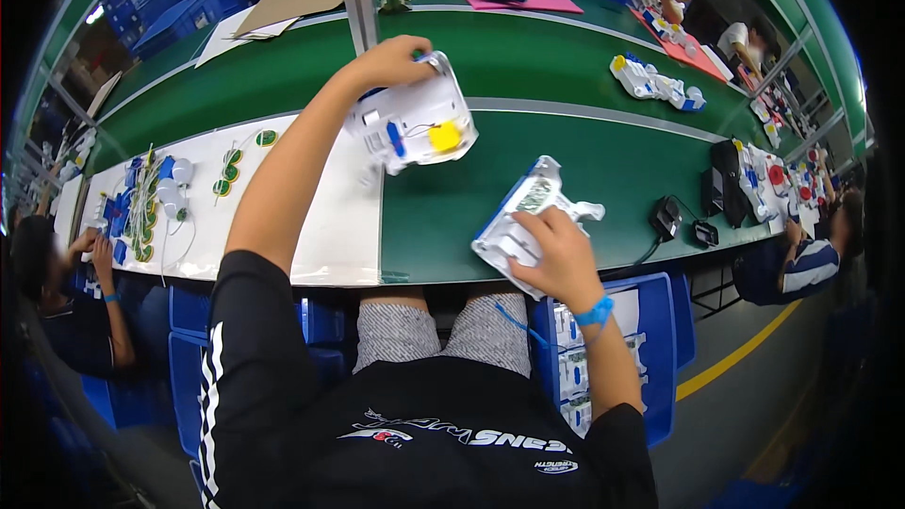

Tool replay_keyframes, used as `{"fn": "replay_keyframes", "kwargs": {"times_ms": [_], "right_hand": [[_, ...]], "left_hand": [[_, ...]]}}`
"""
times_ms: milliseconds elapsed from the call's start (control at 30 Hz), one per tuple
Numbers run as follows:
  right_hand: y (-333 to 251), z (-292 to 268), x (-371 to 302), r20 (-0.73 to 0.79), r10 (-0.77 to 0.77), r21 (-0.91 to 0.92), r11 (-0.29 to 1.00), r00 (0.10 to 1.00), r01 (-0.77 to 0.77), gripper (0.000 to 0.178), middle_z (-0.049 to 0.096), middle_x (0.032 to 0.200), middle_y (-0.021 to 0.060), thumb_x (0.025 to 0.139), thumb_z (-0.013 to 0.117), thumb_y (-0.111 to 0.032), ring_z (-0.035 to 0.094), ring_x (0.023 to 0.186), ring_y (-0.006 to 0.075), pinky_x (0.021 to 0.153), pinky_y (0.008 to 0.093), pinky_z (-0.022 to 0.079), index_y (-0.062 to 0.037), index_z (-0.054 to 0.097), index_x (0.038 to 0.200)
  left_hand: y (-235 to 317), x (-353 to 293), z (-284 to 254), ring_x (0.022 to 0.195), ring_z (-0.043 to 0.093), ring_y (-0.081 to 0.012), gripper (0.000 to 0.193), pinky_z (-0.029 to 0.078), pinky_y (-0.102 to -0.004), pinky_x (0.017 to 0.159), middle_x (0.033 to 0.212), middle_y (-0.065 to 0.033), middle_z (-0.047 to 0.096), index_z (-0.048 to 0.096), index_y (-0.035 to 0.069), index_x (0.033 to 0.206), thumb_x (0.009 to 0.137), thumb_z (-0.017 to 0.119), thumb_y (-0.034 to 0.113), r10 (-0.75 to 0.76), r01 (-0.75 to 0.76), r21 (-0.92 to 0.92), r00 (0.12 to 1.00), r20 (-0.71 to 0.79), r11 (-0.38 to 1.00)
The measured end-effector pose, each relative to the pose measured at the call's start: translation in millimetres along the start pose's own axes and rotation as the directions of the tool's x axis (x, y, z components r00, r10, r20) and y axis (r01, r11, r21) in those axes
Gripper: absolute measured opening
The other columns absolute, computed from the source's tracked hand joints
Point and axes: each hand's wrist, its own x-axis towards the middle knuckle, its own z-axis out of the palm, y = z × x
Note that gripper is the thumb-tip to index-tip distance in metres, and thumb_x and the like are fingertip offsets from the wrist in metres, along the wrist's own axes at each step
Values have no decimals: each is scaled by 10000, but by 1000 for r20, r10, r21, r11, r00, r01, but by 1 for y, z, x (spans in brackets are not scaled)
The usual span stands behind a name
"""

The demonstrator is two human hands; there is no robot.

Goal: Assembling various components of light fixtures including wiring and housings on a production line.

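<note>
My left hand (401, 61) is closed on the upper edge of a white plastic housing (415, 108), raised over the seam between the white sheet and the green tabletop. A yellow block, a blue part and thin wires show inside this housing, which is slightly blurred. On the right, my right hand (556, 250) grips another white plastic housing (537, 193) with a blue edge, tilted near the table's front edge. Its fingers lie over the shell's lower part, and a side arm of the shell sticks out to the right.
Green circuit boards with wires (146, 212) lie on the white sheet (325, 236). A black adapter (666, 217) sits to the right. Beyond it is a conveyor belt (528, 57) carrying a white assembly (650, 83). A blue bin (665, 358) with housings stands by my right leg. Co-workers sit around.
</note>
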Motion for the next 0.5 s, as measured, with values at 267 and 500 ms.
{"fn": "replay_keyframes", "kwargs": {"times_ms": [267,500], "right_hand": [[-50,93,73,-63,76,-169,982,995,-86,555,598,911,154,671,802,-402,651,820,350,682,471,505,-62,634,1077],[-65,125,101,-52,203,-157,965,978,-209,632,604,899,179,702,817,-490,676,766,361,600,468,546,-5,554,1009]], "left_hand": [[-20,89,60,1019,682,-314,424,523,-406,881,1089,-163,727,716,98,1142,787,701,331,8,-106,312,955,298,944],[-25,128,111,1004,701,-291,473,547,-400,886,1102,-117,741,724,159,1196,757,741,332,-35,-125,366,915,402,922]]}}
